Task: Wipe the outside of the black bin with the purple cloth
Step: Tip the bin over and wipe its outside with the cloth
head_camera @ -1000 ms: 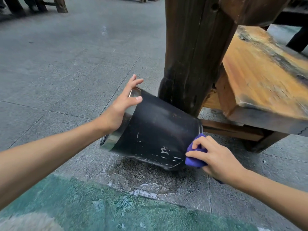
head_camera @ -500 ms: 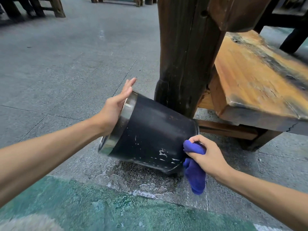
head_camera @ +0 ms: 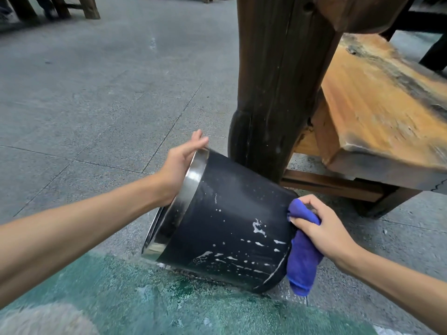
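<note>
Both hands busy: left (head_camera: 179, 165) steadies tipped bin (head_camera: 229, 223) against post (head_camera: 278, 93), right (head_camera: 324, 228) grips cloth (head_camera: 302, 262).

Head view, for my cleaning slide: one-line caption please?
Left hand tilts the black bin by its rim while the right hand presses the purple cloth against its base.

From my remote feed, grey stone paving slabs (head_camera: 101, 97) covered the ground, with a green-painted patch (head_camera: 169, 303) nearest me. A dark wooden post (head_camera: 278, 81) rose beside a worn orange-brown wooden bench (head_camera: 377, 112); more wooden legs (head_camera: 89, 8) stood far off.
</note>
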